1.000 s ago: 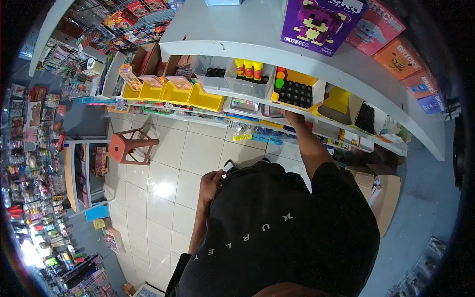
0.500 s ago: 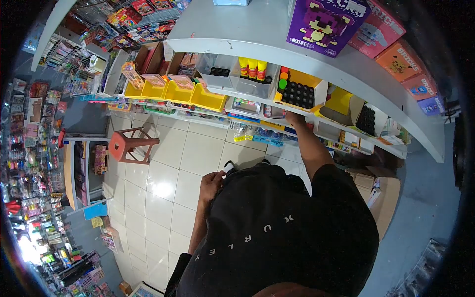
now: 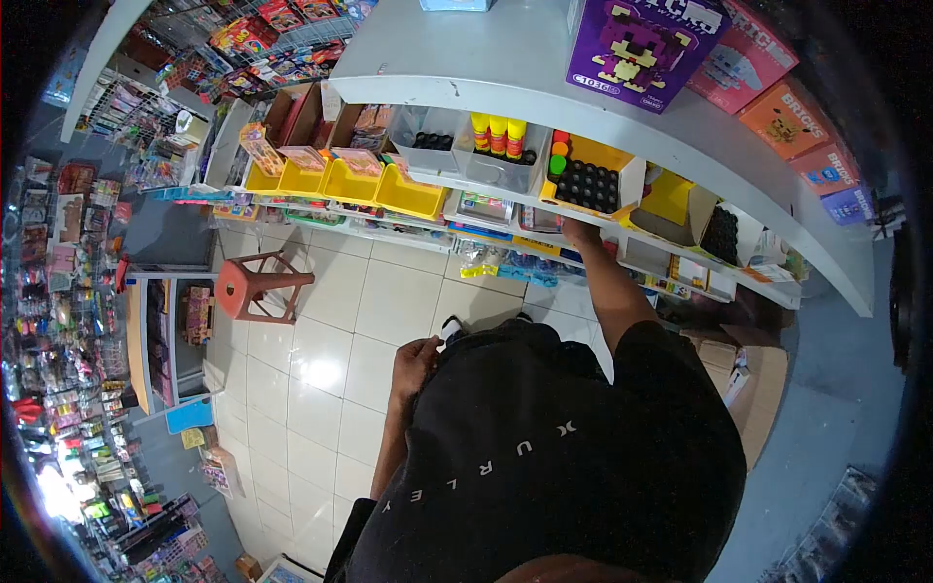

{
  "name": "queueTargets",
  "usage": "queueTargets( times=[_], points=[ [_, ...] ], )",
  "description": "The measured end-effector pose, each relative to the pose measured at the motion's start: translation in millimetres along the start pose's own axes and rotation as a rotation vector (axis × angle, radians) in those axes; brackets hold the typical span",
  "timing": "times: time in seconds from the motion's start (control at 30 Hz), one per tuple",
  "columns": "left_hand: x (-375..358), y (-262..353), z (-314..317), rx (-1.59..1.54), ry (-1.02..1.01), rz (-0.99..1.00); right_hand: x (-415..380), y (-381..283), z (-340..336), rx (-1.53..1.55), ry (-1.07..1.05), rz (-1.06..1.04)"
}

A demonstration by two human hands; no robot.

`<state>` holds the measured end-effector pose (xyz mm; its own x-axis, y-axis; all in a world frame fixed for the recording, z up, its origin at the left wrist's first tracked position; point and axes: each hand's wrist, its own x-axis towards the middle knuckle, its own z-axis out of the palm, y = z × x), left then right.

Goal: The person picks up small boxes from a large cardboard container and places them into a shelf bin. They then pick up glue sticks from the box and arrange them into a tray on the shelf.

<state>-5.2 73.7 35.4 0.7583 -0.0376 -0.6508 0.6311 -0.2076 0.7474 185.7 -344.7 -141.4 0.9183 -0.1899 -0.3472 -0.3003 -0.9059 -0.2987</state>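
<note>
My right hand (image 3: 580, 231) reaches into the shelf level below a yellow-lined box of black-capped bottles (image 3: 586, 187). Its fingers are hidden under the shelf edge, so what they touch cannot be seen. Near it on that lower level lies a clear-topped tray (image 3: 540, 220). My left hand (image 3: 416, 360) is by the front of my black shirt (image 3: 544, 457), fingers curled together. Whether anything is pinched in them is too small to tell.
Yellow bins (image 3: 350, 182) and a clear bin of yellow glue bottles (image 3: 498, 136) line the shelf. Boxed brick toys (image 3: 646, 49) stand on the grey top shelf (image 3: 466, 58). A red plastic stool (image 3: 258, 287) stands on the tiled floor; a cardboard box (image 3: 763, 389) sits at right.
Almost nothing differs. The view has shifted very slightly, and both hands keep their places, the right one still under the shelf edge.
</note>
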Motion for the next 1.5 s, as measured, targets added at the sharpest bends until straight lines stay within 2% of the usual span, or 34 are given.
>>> queueTargets(
  times=[0.17,0.27,0.37,0.47,0.57,0.67,0.8,0.87,0.97,1.03,1.1,1.13,1.2,1.23,1.33,1.37,1.43,1.5],
  points=[
    [4.2,-3.6,-2.9,0.029,0.005,0.005,3.5,2.5,20.7,-0.236,0.209,-0.122],
    [2.8,1.0,-1.0,-0.013,0.014,0.008,9.2,3.0,25.1,-0.231,0.179,-0.107],
    [2.5,1.2,-1.2,-0.028,0.017,-0.005,19.4,15.6,48.2,-0.236,0.303,-0.145],
    [2.8,0.5,-2.3,-0.025,0.018,-0.008,15.1,7.9,37.5,-0.158,0.276,-0.083],
    [2.0,-1.8,-3.4,-0.021,0.021,-0.002,9.3,0.7,27.9,-0.18,0.267,-0.119],
    [1.8,-4.3,-3.9,-0.03,0.013,0.008,10.9,3.5,37.7,-0.26,0.539,-0.202],
    [2.4,-8.0,-9.7,-0.132,-0.042,-0.011,34.7,25.8,71.3,-0.108,0.498,-0.167],
    [3.5,-7.3,-12.2,-0.309,-0.099,-0.014,18.6,12.0,49.2,-0.085,0.411,-0.112],
    [9.8,3.4,-12.1,-0.644,-0.183,0.001,-12.4,-12.6,-4.1,-0.095,0.146,-0.081],
    [13.4,22.4,-10.0,-0.824,-0.218,-0.025,-25.6,-11.6,-6.3,0.012,0.379,-0.154],
    [20.9,40.5,-7.3,-0.983,-0.356,-0.005,-40.8,-11.7,-7.8,0.076,0.548,-0.266],
    [24.8,49.1,-6.4,-1.015,-0.432,0.007,-58.2,-16.5,-7.3,0.177,0.593,-0.193],
    [42.8,57.2,-4.2,-1.028,-0.56,0.028,-79.1,-16.6,-2.5,0.149,0.559,-0.247],
    [46.6,66.6,-0.3,-1.003,-0.555,0.017,-100.3,-24.0,-8.1,0.216,0.575,-0.249],
    [57.1,82.8,11.4,-0.923,-0.58,-0.01,-156.1,-58.7,-28.4,0.501,0.399,-0.177],
    [60.9,83.9,15.3,-0.917,-0.611,-0.011,-171.7,-67.9,-22.4,0.595,0.423,-0.151],
    [67.3,86.7,24.9,-0.9,-0.678,-0.017,-201.4,-90.8,-33.2,0.793,0.356,-0.25],
    [72.2,87.1,35.1,-0.827,-0.719,-0.048,-227.4,-123.4,-51.7,0.936,0.293,-0.239]
  ],
)
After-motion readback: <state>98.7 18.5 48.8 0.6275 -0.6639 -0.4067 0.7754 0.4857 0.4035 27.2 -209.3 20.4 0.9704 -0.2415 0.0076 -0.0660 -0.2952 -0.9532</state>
